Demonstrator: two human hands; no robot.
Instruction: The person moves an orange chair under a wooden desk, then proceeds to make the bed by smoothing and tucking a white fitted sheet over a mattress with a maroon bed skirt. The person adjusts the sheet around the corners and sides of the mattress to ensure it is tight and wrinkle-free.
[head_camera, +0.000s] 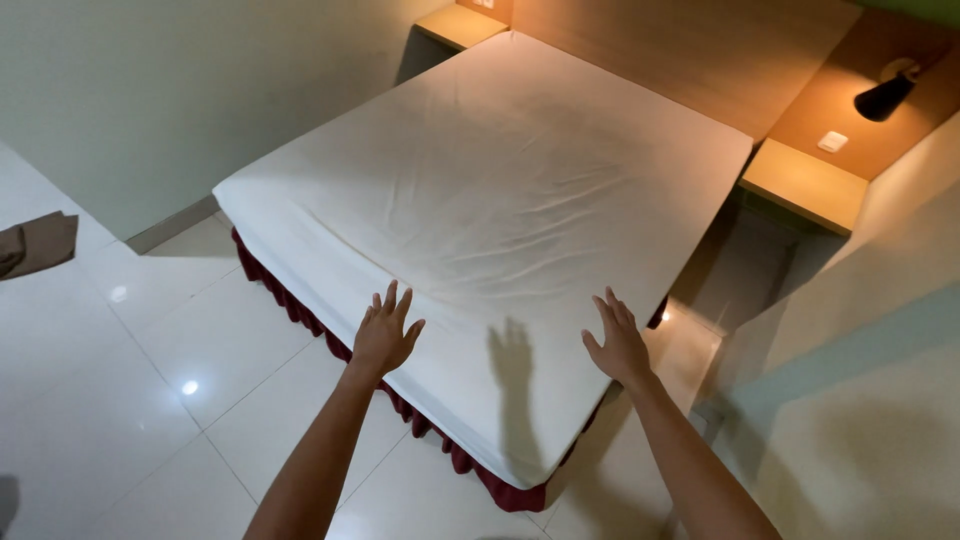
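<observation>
The left hand (385, 335) and right hand (618, 342) hover with fingers spread and empty above the foot end of the white fitted sheet (490, 210), apparently poised to flatten its creases. That sheet covers the mattress toward twelve o'clock, a dark red bed skirt (300, 310) hangs at eight o'clock, and a wall lamp (885, 95) glows at two.

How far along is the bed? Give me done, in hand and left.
Done: a white sheet covers the whole mattress, above the red skirt. In hand: the left hand and right hand are spread open over the foot edge, holding nothing. Left: creases still cross the middle, and no pillows or blanket show on the bed.
</observation>
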